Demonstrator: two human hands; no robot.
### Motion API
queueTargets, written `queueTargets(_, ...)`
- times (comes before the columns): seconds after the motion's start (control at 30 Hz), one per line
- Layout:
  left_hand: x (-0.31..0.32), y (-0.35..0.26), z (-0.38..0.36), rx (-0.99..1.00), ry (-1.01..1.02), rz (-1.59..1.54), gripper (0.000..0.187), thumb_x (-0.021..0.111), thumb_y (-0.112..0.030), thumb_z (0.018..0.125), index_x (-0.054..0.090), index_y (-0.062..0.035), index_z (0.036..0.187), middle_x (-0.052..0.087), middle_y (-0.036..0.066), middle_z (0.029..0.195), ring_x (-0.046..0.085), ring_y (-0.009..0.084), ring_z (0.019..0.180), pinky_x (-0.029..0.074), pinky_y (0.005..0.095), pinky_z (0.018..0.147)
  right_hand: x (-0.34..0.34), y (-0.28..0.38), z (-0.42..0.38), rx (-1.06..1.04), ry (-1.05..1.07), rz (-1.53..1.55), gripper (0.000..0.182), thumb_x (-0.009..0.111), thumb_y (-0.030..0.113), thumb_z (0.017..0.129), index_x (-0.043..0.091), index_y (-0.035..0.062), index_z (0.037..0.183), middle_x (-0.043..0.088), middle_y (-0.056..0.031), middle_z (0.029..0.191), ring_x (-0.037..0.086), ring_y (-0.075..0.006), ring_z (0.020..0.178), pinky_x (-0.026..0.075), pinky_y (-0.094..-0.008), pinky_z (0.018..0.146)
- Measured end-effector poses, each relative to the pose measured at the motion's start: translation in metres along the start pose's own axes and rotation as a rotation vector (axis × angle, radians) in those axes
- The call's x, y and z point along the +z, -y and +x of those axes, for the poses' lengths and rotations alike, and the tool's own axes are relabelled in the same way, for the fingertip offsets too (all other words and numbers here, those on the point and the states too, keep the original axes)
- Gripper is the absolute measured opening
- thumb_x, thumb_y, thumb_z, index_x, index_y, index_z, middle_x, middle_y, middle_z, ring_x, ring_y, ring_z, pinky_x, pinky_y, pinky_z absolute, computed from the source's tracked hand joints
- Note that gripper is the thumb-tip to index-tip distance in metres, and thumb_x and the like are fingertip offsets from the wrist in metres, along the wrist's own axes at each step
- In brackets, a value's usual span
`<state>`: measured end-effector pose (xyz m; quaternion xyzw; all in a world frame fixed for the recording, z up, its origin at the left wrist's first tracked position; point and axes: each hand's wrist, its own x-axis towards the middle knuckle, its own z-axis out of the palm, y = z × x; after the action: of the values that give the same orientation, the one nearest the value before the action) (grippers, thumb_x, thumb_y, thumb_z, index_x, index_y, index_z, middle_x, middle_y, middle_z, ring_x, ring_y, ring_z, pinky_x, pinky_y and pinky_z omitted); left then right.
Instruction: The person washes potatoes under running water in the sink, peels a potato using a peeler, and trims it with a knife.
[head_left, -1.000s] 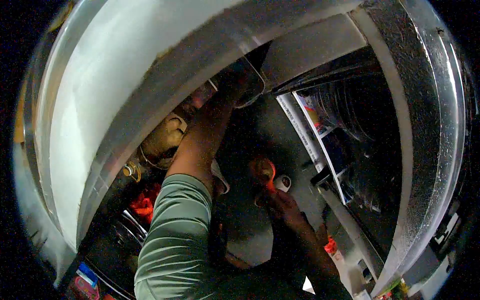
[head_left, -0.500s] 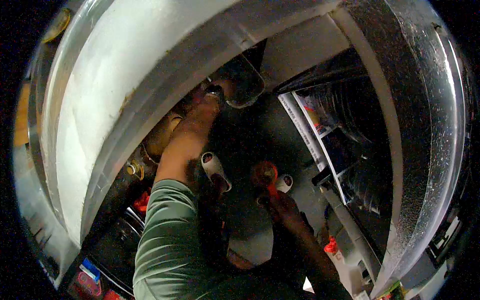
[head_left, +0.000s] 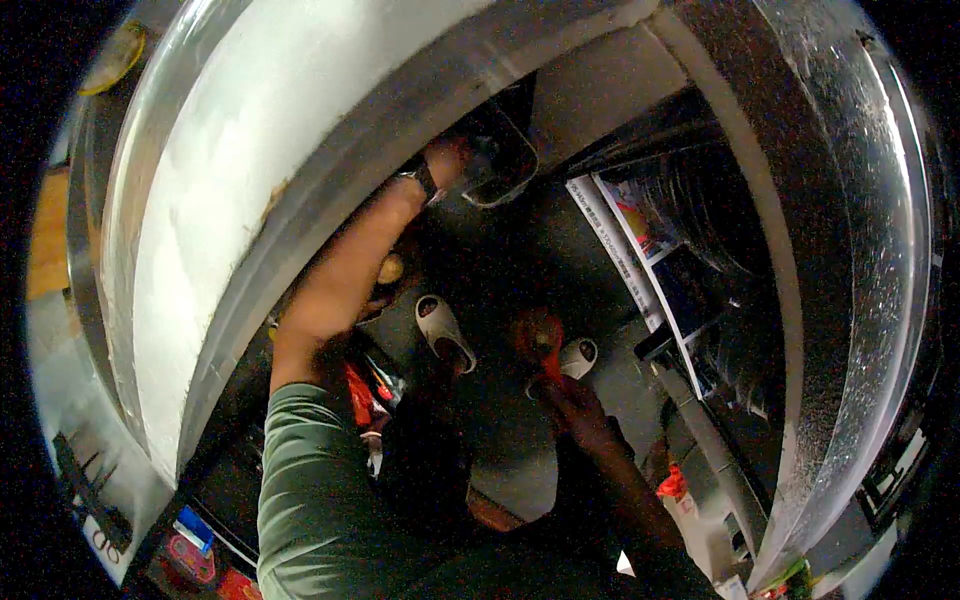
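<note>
Left hand [head_left: 447, 162] reaching up and forward under the curved white metal panel [head_left: 210, 190], touching the clear plastic container [head_left: 500, 160] at its near edge; fingers mostly hidden behind the container wall, so gripping or merely resting cannot be told; dark watch strap [head_left: 428, 180] at the wrist, green sleeve [head_left: 310, 480] pushed up the forearm. Right hand [head_left: 575, 410] low in the dim middle, clenched around the red tool [head_left: 540, 340], its round head pointing up and away from the body. Two light slippers [head_left: 445, 335] on the grey floor [head_left: 510, 470], one left of the tool, the other [head_left: 578, 357] just beside its head. White shelf rack [head_left: 650, 270] standing to the right with printed packaging; small red-capped bottle [head_left: 672, 488] lower right, near the right forearm; red wiring or cloth [head_left: 362, 395] beside the left elbow.
</note>
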<state>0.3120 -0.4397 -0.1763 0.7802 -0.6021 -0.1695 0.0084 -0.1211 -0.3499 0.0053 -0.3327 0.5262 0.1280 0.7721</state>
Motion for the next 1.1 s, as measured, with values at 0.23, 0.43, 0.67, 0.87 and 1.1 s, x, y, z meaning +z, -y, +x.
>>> queueTargets(0.23, -0.016, -0.030, 0.028, 0.024, -0.038, -0.105, 0.034, 0.050, -0.018, 0.092, 0.058, -0.0063, 0.122, 0.056, 0.020, 0.127, 0.052, 0.0339, 0.118, 0.040, 0.0417, 0.102, -0.001, -0.017, 0.009, -0.051, -0.093, -0.246, 0.030, 0.057, 0.033, 0.094, 0.059, 0.0076, 0.109, 0.052, 0.0022, 0.071, 0.044, -0.0079, 0.058, 0.034, -0.0247, 0.052)
queueTargets(0.43, -0.020, -0.031, 0.024, 0.014, -0.076, -0.151, 0.034, 0.050, -0.017, 0.092, 0.058, -0.0063, 0.123, 0.056, 0.019, 0.126, 0.052, 0.0333, 0.117, 0.040, 0.0414, 0.101, -0.002, -0.026, 0.002, -0.018, -0.022, -0.219, 0.028, 0.054, 0.029, 0.096, 0.054, 0.0067, 0.112, 0.050, 0.0022, 0.072, 0.042, -0.0082, 0.058, 0.033, -0.0252, 0.051)
queueTargets(0.67, -0.053, -0.044, 0.000, -0.033, -0.321, -0.425, 0.034, 0.049, -0.015, 0.093, 0.057, -0.0063, 0.125, 0.057, 0.019, 0.125, 0.052, 0.0326, 0.117, 0.040, 0.0409, 0.100, 0.008, 0.017, -0.014, 0.000, -0.004, -0.090, 0.032, 0.054, 0.026, 0.095, 0.053, 0.0053, 0.120, 0.048, 0.0032, 0.070, 0.042, -0.0077, 0.057, 0.034, -0.0249, 0.050)
queueTargets(0.87, -0.045, -0.002, -0.085, -0.131, -0.110, -0.205, 0.052, 0.047, -0.008, 0.090, 0.039, -0.0094, 0.141, 0.047, 0.021, 0.137, 0.051, 0.0383, 0.120, 0.041, 0.0445, 0.103, -0.008, -0.009, 0.012, -0.098, 0.035, -0.065, 0.033, 0.058, 0.028, 0.093, 0.057, 0.0026, 0.115, 0.057, 0.0020, 0.077, 0.050, -0.0078, 0.064, 0.040, -0.0244, 0.055)
queueTargets(1.1, -0.013, 0.012, -0.113, -0.187, -0.016, 0.095, 0.040, 0.046, -0.010, 0.090, 0.050, -0.0064, 0.130, 0.061, 0.025, 0.109, 0.061, 0.0410, 0.096, 0.050, 0.0478, 0.082, -0.008, 0.010, 0.014, -0.031, -0.024, -0.065, 0.034, 0.059, 0.030, 0.093, 0.058, 0.0032, 0.115, 0.061, 0.0003, 0.083, 0.053, -0.0092, 0.068, 0.043, -0.0248, 0.058)
